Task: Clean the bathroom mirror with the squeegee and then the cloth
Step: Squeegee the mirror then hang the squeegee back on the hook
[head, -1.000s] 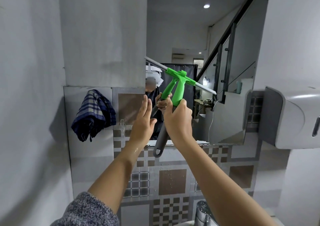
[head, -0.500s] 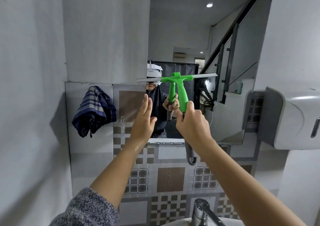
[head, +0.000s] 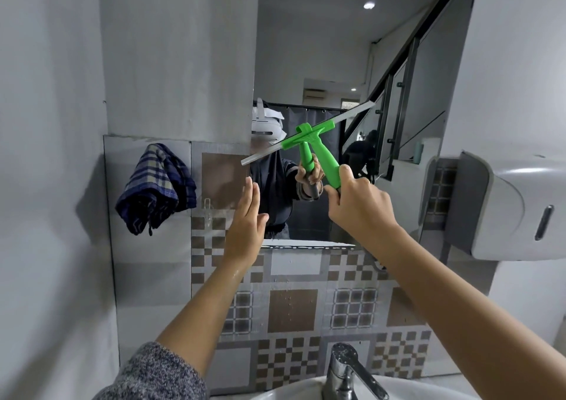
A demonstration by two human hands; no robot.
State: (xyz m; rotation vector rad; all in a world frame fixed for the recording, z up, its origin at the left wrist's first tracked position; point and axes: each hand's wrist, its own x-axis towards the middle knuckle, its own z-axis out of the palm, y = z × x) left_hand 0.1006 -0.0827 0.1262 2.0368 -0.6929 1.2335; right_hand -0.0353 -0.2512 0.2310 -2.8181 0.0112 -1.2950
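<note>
The green squeegee (head: 318,151) lies against the mirror (head: 321,62), its blade now tilted with the right end high, where half a second ago it was level. The right hand (head: 358,203) grips its handle with fingers closed. Left of the squeegee, the left hand (head: 248,222) is flat, fingers open, at the mirror's edge. Farther left hangs the plaid cloth (head: 156,188). Below the mirror, the sink (head: 275,393) holds nothing visible.

Tiled wall (head: 291,311) carries mirror (head: 318,62); checked cloth (head: 156,188) hangs left; dispenser (head: 505,206) right.
</note>
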